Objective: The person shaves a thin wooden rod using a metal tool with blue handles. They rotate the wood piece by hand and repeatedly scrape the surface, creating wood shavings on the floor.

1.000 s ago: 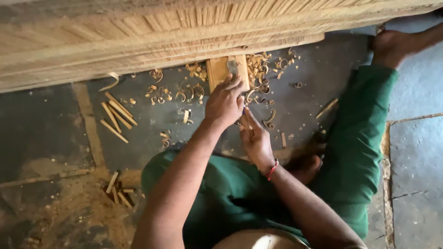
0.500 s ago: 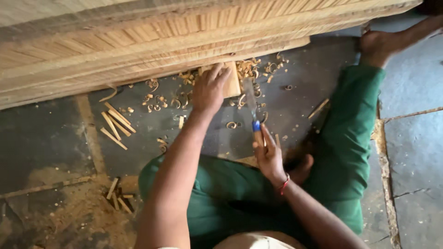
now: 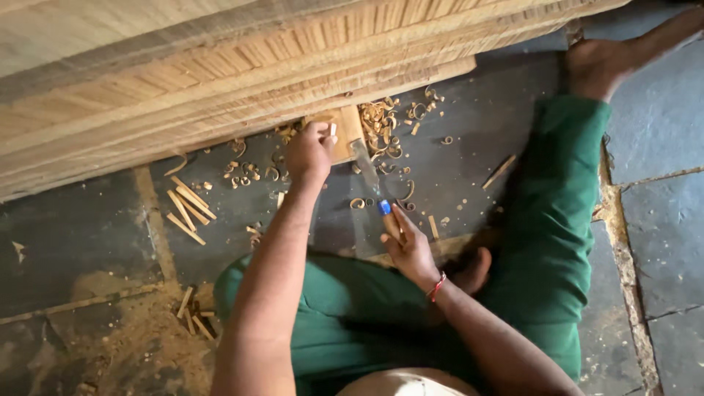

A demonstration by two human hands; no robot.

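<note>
My left hand (image 3: pixel 309 152) grips a small pale wooden block (image 3: pixel 346 133) that juts out from under a big slatted wooden panel (image 3: pixel 220 81). My right hand (image 3: pixel 405 244) holds a chisel (image 3: pixel 370 180) with a blue ferrule; its flat blade points up toward the block's right edge, its tip close to the wood. A red thread band circles my right wrist. I sit on the floor in green trousers (image 3: pixel 543 242), one bare foot (image 3: pixel 598 66) stretched out at the upper right.
Curled wood shavings (image 3: pixel 385 121) lie scattered on the dark stone floor (image 3: pixel 81 235) around the block. Short wood sticks (image 3: pixel 187 209) sit at the left, more by a sawdust patch (image 3: pixel 147 337) at the lower left. A floor joint runs along the right.
My right hand has pulled back toward my lap and the chisel now shows in full. My left hand stays on the block. The view has shifted slightly.
</note>
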